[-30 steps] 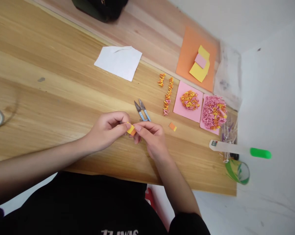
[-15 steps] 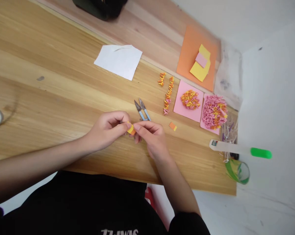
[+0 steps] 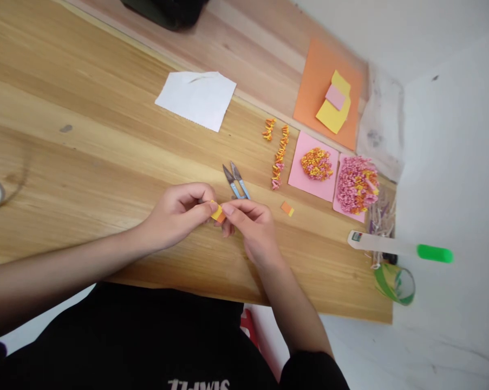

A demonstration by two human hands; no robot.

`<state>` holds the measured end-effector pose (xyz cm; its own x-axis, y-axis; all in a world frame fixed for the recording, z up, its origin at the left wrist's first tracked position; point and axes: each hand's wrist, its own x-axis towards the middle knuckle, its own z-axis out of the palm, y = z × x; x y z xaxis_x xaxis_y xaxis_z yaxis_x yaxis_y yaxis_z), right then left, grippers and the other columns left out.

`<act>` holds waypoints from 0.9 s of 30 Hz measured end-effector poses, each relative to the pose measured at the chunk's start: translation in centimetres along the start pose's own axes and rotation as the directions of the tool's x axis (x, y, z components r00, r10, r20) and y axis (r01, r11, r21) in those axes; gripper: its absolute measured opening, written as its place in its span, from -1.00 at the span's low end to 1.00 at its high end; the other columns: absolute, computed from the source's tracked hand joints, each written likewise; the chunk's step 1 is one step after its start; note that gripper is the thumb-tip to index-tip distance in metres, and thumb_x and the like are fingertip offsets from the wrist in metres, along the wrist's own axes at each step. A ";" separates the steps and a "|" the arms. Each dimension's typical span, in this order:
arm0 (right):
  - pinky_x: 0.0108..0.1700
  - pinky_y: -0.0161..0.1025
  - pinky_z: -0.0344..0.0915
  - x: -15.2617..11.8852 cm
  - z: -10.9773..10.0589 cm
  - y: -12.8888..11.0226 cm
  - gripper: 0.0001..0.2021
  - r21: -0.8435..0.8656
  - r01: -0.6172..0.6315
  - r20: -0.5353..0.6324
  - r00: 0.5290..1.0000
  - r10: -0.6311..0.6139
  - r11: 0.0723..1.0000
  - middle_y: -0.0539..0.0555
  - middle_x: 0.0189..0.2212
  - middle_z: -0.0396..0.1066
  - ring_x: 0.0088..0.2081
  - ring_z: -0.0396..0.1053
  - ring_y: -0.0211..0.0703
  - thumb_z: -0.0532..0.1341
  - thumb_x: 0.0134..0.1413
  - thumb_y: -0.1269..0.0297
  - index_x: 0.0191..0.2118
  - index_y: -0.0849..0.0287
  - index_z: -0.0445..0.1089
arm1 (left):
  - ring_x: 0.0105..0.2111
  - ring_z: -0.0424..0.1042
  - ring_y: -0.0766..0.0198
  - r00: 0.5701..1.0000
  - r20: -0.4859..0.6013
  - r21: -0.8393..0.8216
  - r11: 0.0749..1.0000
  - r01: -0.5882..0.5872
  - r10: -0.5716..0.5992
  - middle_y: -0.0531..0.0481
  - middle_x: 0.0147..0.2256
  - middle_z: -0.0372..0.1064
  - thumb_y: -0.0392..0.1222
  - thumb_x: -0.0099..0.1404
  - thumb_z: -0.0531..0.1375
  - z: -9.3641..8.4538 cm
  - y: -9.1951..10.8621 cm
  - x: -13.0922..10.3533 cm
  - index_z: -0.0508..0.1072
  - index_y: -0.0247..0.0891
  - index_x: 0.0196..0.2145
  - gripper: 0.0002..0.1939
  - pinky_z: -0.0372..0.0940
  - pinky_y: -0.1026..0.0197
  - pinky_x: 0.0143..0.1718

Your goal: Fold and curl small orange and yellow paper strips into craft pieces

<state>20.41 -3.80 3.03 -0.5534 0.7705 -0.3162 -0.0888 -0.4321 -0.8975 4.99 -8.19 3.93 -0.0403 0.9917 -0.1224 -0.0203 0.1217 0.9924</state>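
Between my two hands is a small yellow-and-orange piece of paper (image 3: 217, 212). My left hand (image 3: 187, 211) pinches its left end between thumb and fingers. At its right end, the thumb and fingers of my right hand (image 3: 250, 225) are closed on it too; the fingers partly cover the paper. Just beyond my hands lies a pair of thread snips (image 3: 236, 181), blades pointing away from me, the handle end hidden behind my right hand. A second small orange-and-yellow paper piece (image 3: 287, 208) rests on the table right of my right hand.
Small folded pieces form two rows (image 3: 280, 157). Pink sheets (image 3: 297, 170) carry heaped pieces. Yellow and pink slips lie on an orange sheet (image 3: 305, 103). White paper (image 3: 197, 100) lies farther left. A green-handled tool (image 3: 434, 253) and a tape roll (image 3: 394, 284) are at the right edge.
The camera view has shifted slightly. My hands keep nearly the same pinch on the yellow-and-orange paper, and the things on the table have not moved.
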 end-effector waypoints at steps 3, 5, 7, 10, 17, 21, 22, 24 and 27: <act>-0.54 -0.34 0.24 0.0 0.0 0.2 -0.81 -0.026 -0.009 -0.002 1.000 0.009 1.000 -0.06 -0.56 0.47 -0.63 0.24 -0.38 0.34 -0.05 0.10 -0.46 0.11 0.51 | -0.56 0.34 0.33 1.000 0.006 -0.009 1.000 -0.002 0.002 0.05 -0.60 0.33 -0.11 0.21 0.22 0.0 -0.1 0.0 0.33 -0.26 -0.61 -0.71 0.29 0.27 -0.50; -0.54 -0.34 0.23 0.0 0.0 0.2 -0.81 -0.032 -0.008 -0.004 1.000 0.008 0.999 -0.06 -0.57 0.46 -0.63 0.24 -0.38 0.34 -0.04 0.10 -0.46 0.12 0.50 | -0.56 0.34 0.33 1.000 0.005 -0.007 1.000 -0.014 0.014 0.05 -0.60 0.33 -0.11 0.21 0.22 0.0 -0.1 0.0 0.34 -0.25 -0.61 -0.70 0.28 0.28 -0.50; -0.54 -0.34 0.23 -0.1 0.0 0.2 -0.81 -0.028 -0.006 -0.007 1.000 0.006 1.000 -0.06 -0.58 0.45 -0.63 0.24 -0.38 0.34 -0.04 0.10 -0.47 0.12 0.50 | -0.56 0.33 0.34 1.000 0.003 -0.002 1.000 -0.022 0.022 0.06 -0.60 0.33 -0.11 0.22 0.22 0.0 -0.1 0.0 0.34 -0.25 -0.61 -0.70 0.27 0.29 -0.51; -0.54 -0.34 0.22 0.0 0.0 0.2 -0.81 -0.013 -0.005 -0.006 1.000 0.004 1.000 -0.06 -0.59 0.44 -0.63 0.23 -0.38 0.34 -0.03 0.12 -0.48 0.12 0.50 | -0.56 0.33 0.33 1.000 0.011 -0.003 1.000 -0.027 0.027 0.06 -0.59 0.33 -0.12 0.22 0.22 0.0 -0.1 0.0 0.34 -0.24 -0.60 -0.71 0.27 0.28 -0.50; -0.54 -0.34 0.22 0.1 0.0 0.2 -0.80 -0.045 -0.014 -0.012 1.000 0.014 0.999 -0.06 -0.59 0.44 -0.63 0.22 -0.38 0.33 -0.02 0.11 -0.49 0.13 0.49 | -0.54 0.36 0.33 1.000 0.010 -0.028 0.999 -0.024 0.025 0.07 -0.58 0.35 -0.16 0.21 0.23 0.1 -0.1 -0.1 0.37 -0.22 -0.60 -0.74 0.29 0.28 -0.47; -0.54 -0.34 0.22 0.0 0.0 0.1 -0.81 -0.051 -0.011 -0.017 1.000 0.010 0.999 -0.06 -0.60 0.43 -0.63 0.22 -0.38 0.32 -0.02 0.13 -0.50 0.12 0.48 | -0.54 0.37 0.34 0.999 0.018 -0.039 0.998 -0.045 0.046 0.07 -0.57 0.36 -0.18 0.22 0.22 0.2 -0.2 -0.1 0.37 -0.23 -0.59 -0.74 0.29 0.29 -0.47; -0.54 -0.34 0.22 0.0 0.0 0.1 -0.81 -0.053 -0.010 -0.017 1.000 0.009 0.999 -0.06 -0.60 0.43 -0.63 0.21 -0.38 0.32 -0.02 0.13 -0.50 0.12 0.49 | -0.54 0.38 0.34 0.999 0.018 -0.038 0.998 -0.049 0.050 0.07 -0.57 0.36 -0.18 0.23 0.22 0.2 -0.2 -0.1 0.37 -0.24 -0.59 -0.74 0.30 0.29 -0.47; -0.54 -0.34 0.21 0.0 0.0 0.1 -0.81 -0.053 -0.005 -0.017 1.000 0.004 0.999 -0.06 -0.59 0.43 -0.63 0.21 -0.38 0.32 -0.01 0.13 -0.49 0.12 0.49 | -0.54 0.38 0.35 0.998 0.015 -0.034 0.998 -0.056 0.056 0.07 -0.57 0.36 -0.18 0.23 0.22 0.2 -0.1 -0.1 0.37 -0.24 -0.59 -0.74 0.30 0.30 -0.47; -0.55 -0.34 0.20 0.0 0.1 0.1 -0.82 -0.027 0.004 -0.015 1.000 -0.004 1.000 -0.07 -0.59 0.43 -0.63 0.21 -0.39 0.33 -0.02 0.13 -0.49 0.12 0.49 | -0.55 0.35 0.36 0.998 0.004 -0.018 0.998 -0.066 0.066 0.07 -0.58 0.36 -0.18 0.23 0.22 0.1 0.0 -0.1 0.37 -0.25 -0.60 -0.73 0.28 0.30 -0.48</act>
<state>20.34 -3.87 2.98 -0.5402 0.7794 -0.3173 -0.0680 -0.4163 -0.9067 5.14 -8.28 3.97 -0.0372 0.9977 -0.0563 -0.0358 0.0550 0.9978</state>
